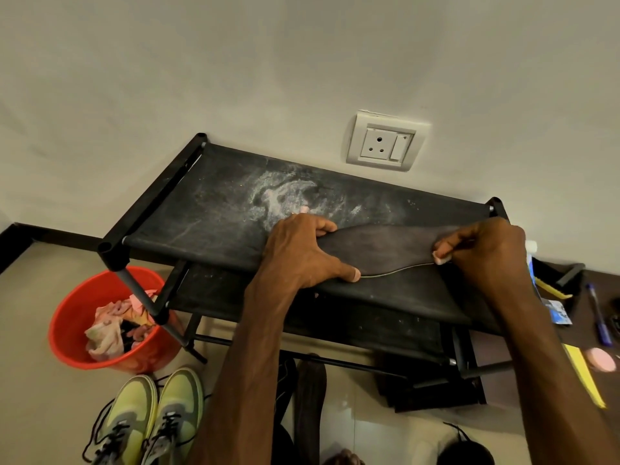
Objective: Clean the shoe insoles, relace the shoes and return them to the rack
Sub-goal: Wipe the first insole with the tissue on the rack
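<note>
red bucket (72,307) with crumpled cloths (104,333)

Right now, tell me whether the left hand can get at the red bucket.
Probably yes, once the left hand lets go of the insole on the rack. The red bucket stands on the floor below, leftward, mouth open; only a rack leg crosses its rim.

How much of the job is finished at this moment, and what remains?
Nothing looks finished. In hand: the left hand and right hand hold a dark insole on the rack's top shelf, which is dusted with white powder. Left: the green shoes stand on the floor with loose laces, not yet on the rack.
</note>
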